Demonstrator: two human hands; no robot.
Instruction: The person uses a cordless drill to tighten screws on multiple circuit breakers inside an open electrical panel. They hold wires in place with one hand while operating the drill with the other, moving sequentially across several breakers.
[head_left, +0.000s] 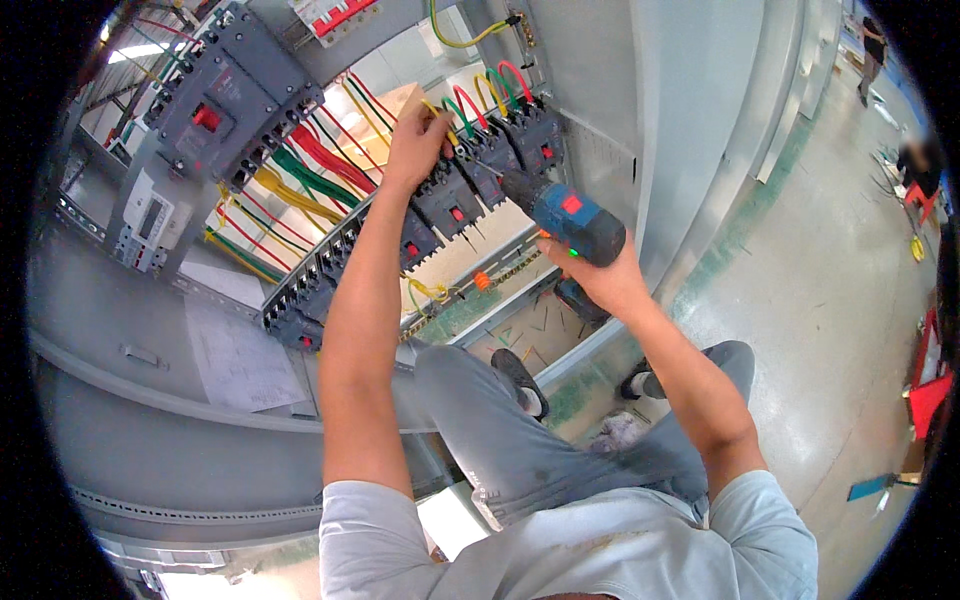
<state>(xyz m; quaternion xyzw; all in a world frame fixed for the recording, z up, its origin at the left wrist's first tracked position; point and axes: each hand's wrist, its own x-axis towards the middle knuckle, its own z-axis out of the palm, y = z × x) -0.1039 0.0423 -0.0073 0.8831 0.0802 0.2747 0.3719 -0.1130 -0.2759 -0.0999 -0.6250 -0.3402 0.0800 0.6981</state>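
Note:
My right hand (612,282) is wrapped round the grip of a blue and black cordless drill driver (575,218). Its long bit points left, at the terminals of a dark grey circuit breaker (480,180) in a slanting row. My left hand (418,152) pinches a yellow wire (454,132) by the top of that row, near the bit. The exact contact of bit and screw is too small to make out. Green and red wires (469,103) loop into the breakers to the right of my left hand.
A large breaker (235,90) with a red switch and a white meter (157,218) are at the upper left. Thick red, green and yellow cables (330,160) run between. A paper sheet (240,355) lies on the grey cabinet panel. Two other people are far right.

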